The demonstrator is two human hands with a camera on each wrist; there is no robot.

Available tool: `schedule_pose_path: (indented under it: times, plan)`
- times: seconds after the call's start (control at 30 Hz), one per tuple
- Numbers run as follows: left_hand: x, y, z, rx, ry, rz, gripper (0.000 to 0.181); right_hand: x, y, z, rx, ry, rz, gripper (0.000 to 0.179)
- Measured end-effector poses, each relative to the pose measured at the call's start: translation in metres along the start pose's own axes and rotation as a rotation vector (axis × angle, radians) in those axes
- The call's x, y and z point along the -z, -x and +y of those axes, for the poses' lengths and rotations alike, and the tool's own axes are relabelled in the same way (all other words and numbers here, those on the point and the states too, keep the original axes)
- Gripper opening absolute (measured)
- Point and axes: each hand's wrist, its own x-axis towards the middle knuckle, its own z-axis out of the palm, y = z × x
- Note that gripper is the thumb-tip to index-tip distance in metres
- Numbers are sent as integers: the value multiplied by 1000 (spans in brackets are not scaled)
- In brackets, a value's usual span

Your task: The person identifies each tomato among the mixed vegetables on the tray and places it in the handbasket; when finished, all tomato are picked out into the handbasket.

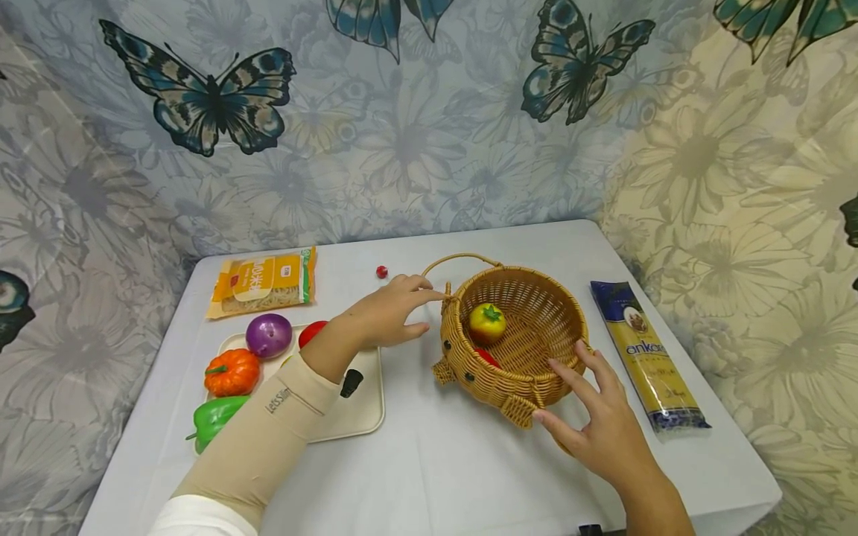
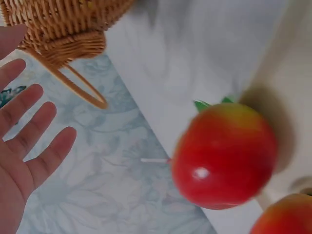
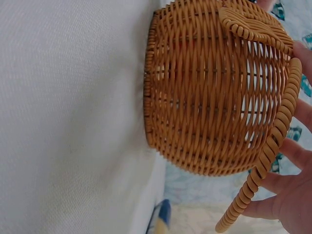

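A round wicker basket (image 1: 516, 357) with animal-like eyes and ears stands right of the table's middle. Inside it lie a yellow-red toy fruit (image 1: 487, 323) with a green top and a red piece (image 1: 486, 358) half hidden by the wall. My left hand (image 1: 392, 309) reaches to the far left rim, index fingertip right at the small wicker stub there. In the left wrist view its fingers are spread, holding nothing. At the near right rim is my right hand (image 1: 603, 424), fingertips over the edge and thumb by an ear. The right wrist view shows these fingers behind the wicker handle (image 3: 278, 129).
Left, a cream tray (image 1: 365, 424) bears a purple onion (image 1: 269, 336), an orange pumpkin (image 1: 232, 372), a green pepper (image 1: 217, 418) and a red fruit (image 2: 224, 156), partly behind my forearm. An orange packet (image 1: 264, 283) lies behind it; a pasta bag (image 1: 646, 357) lies right of the basket.
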Motion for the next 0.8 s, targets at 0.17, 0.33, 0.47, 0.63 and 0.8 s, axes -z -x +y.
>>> schedule_pose_path:
  times: [0.17, 0.33, 0.47, 0.63, 0.8]
  plan:
    - [-6, 6, -17, 66, -9, -51, 54, 0, 0, 0, -2, 4, -1, 72]
    - [-12, 11, -30, 196, -56, -141, 57, 1, -1, 0, -22, 14, -14, 73]
    - [-15, 15, -37, 264, -81, -182, 58, 1, -1, -1, -24, 14, -17, 73]
    - [-17, 19, -44, 295, -87, -186, 59, 1, -1, -1, -29, 11, -20, 74]
    - [-20, 24, -50, 300, -74, -178, 57, 1, -1, -1, -28, 9, -19, 74]
